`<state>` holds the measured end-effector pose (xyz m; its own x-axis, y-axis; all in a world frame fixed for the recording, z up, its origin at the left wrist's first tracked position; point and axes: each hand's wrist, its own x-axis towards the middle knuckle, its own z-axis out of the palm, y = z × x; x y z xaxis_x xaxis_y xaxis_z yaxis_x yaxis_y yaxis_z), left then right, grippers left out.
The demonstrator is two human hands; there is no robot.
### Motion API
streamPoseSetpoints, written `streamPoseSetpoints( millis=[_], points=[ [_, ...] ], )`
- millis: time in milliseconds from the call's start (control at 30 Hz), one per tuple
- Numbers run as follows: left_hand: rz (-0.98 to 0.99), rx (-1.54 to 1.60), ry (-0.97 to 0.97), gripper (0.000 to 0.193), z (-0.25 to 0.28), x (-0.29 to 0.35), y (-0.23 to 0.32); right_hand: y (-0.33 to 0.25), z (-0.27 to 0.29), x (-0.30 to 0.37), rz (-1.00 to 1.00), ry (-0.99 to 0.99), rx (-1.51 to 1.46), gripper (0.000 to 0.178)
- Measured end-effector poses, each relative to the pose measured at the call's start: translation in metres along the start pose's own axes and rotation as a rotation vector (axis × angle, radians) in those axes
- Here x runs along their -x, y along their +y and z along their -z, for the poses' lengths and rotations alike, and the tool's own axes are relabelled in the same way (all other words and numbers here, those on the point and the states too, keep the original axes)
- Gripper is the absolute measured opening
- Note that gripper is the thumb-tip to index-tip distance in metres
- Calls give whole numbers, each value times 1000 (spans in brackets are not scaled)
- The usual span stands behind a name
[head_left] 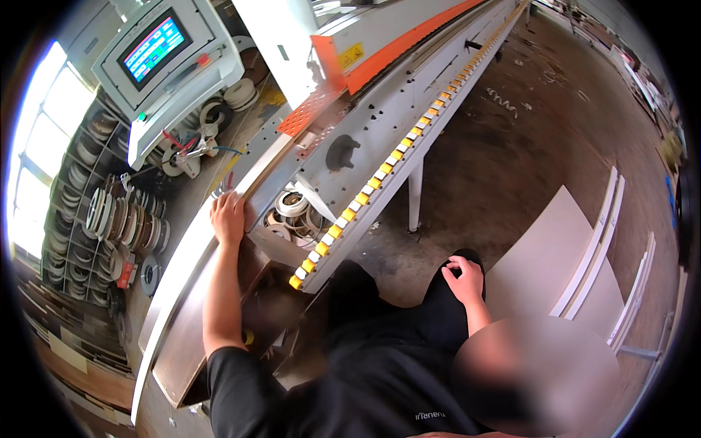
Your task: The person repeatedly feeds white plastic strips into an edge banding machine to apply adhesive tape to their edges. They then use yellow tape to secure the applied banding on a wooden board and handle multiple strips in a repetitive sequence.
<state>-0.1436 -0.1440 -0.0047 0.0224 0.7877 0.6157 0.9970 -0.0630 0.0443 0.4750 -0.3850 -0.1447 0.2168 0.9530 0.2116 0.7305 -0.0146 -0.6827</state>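
Note:
A long narrow white board (191, 252) lies along the infeed side of a machine that looks like an edge bander, bowed by the lens. My left hand (228, 217) is closed over the edge of this board, close to where it enters the machine's metal guide. Part of the grip is hidden beneath the fingers. My right hand (464, 279) rests on my knee, its fingers loosely bent and apart, with nothing in it. Beside my left hand, just beyond the fingertips, is a small tool with reddish handles (228, 182).
Yellow-and-white rollers (363, 198) line the machine's rail. A control panel (146, 62) with a lit screen stands at the far left, above racks of edging rolls (120, 219). A brown cabinet (193, 343) sits under the board. Pale panels (544, 241) lie at the right.

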Motion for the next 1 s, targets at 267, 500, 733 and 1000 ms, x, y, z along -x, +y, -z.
streamPoseSetpoints(
  millis=[267,500,733,1000],
  points=[
    [140,-113,-3,20,112,125,-110,-4,-3,-2,-9,-74,17,30],
    [115,-136,10,11,100,100,-92,-12,-9,-8,25,-122,63,30],
    [100,-153,-4,13,70,59,-48,-12,-12,-8,70,-117,87,30],
    [63,-129,27,16,27,16,-7,-17,-13,-8,50,-120,86,29]
  ],
)
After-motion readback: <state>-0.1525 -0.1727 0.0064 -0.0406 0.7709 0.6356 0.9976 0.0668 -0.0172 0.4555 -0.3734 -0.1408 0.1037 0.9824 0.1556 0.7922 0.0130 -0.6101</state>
